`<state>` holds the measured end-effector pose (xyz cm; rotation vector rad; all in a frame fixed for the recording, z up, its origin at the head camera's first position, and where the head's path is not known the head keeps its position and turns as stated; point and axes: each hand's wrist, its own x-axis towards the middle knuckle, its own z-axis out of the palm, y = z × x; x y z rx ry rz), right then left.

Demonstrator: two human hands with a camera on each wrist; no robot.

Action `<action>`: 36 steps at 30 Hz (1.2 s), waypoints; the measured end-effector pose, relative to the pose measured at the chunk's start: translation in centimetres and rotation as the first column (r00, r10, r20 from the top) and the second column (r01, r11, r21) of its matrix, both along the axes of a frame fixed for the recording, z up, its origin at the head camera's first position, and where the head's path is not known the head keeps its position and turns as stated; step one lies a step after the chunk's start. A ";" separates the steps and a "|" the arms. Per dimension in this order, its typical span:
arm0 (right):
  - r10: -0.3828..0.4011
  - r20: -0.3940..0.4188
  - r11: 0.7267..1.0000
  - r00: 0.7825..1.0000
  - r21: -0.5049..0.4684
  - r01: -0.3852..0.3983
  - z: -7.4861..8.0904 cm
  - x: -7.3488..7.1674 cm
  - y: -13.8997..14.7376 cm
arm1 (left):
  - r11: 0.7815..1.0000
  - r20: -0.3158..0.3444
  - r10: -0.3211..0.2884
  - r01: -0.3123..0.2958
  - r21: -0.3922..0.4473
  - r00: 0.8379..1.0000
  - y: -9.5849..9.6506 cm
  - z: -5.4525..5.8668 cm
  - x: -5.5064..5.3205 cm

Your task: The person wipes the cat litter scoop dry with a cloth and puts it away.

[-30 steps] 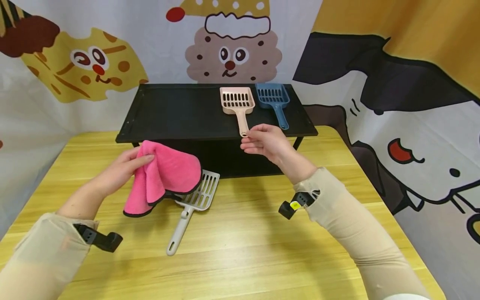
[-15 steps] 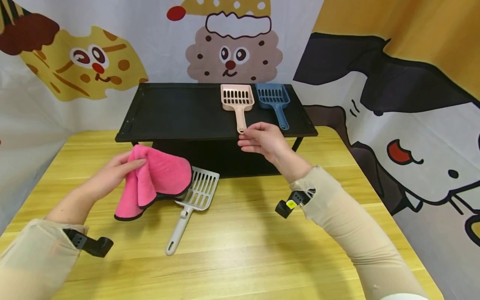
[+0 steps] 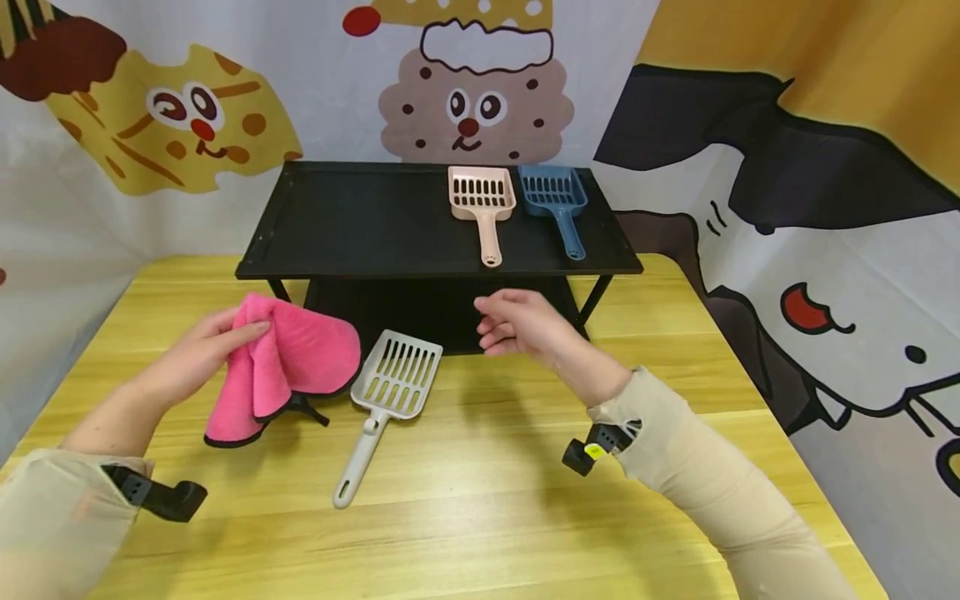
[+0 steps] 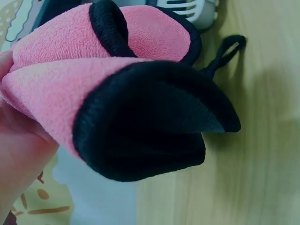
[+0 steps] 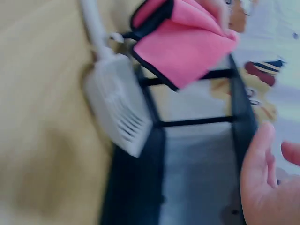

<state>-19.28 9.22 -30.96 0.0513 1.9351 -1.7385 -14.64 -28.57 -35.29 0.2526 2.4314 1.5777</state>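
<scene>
My left hand (image 3: 197,350) pinches a pink cloth (image 3: 315,350) with black edging, held bunched above the table's left side. In the left wrist view the cloth (image 4: 56,84) folds over, its dark underside and a black hanging loop showing. A grey slotted litter scoop (image 3: 397,379) lies on the table, handle toward me. My right hand (image 3: 525,327) hangs in front of the black shelf, fingers loosely bent, holding nothing. On the shelf top a pink litter scoop (image 3: 482,196) lies beside a blue litter scoop (image 3: 553,192), handles pointing forward.
The black two-level shelf (image 3: 360,225) stands at the back of the wooden table (image 3: 480,517). A curtain (image 3: 337,92) with cartoon prints hangs behind and at the sides.
My right hand has left the pink scoop's handle and dropped lower, in front of the shelf. My left hand has drawn the cloth leftward, uncovering the grey scoop's head.
</scene>
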 end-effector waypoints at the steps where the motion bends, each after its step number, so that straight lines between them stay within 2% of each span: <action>1: 0.042 0.022 0.999 0.999 0.001 -0.042 -0.8 0.3 -0.2 | 1.000 0.012 -0.003 0.003 -0.015 1.000 0.0 -0.1 0.0; 5: 0.183 0.110 0.982 0.977 0.028 -0.187 -4.0 1.8 -1.6 | 0.998 0.070 -0.013 0.017 -0.065 0.997 0.5 -0.7 0.1; 8: 0.270 0.164 0.958 0.949 0.052 -0.282 -6.1 2.7 -2.5 | 0.997 0.100 -0.026 0.033 -0.075 0.995 1.1 -1.1 0.0; 11: 0.339 0.210 0.933 0.917 0.049 -0.356 -7.8 3.7 -3.3 | 0.997 0.113 -0.044 0.051 -0.060 0.993 1.7 -1.5 0.1; 14: 0.369 0.274 0.923 0.888 0.005 -0.385 -9.4 4.8 -4.1 | 0.997 0.118 -0.059 0.064 -0.043 0.991 2.0 -1.8 0.1; 18: 0.352 0.337 0.935 0.873 -0.076 -0.347 -11.0 5.9 -5.2 | 0.998 0.117 -0.054 0.058 -0.033 0.992 2.2 -1.9 0.1; 23: 0.299 0.355 0.954 0.886 -0.147 -0.263 -11.9 6.8 -6.5 | 0.998 0.133 -0.047 0.053 -0.044 0.990 2.2 -2.0 0.1; 32: 0.236 0.389 0.956 0.891 -0.258 -0.140 -12.4 7.9 -8.4 | 0.997 0.147 -0.055 0.063 -0.046 0.988 2.3 -1.9 0.3; 36: 0.185 0.397 0.957 0.899 -0.282 -0.073 -12.3 8.1 -9.0 | 0.997 0.140 -0.056 0.063 -0.043 0.989 2.3 -1.8 0.3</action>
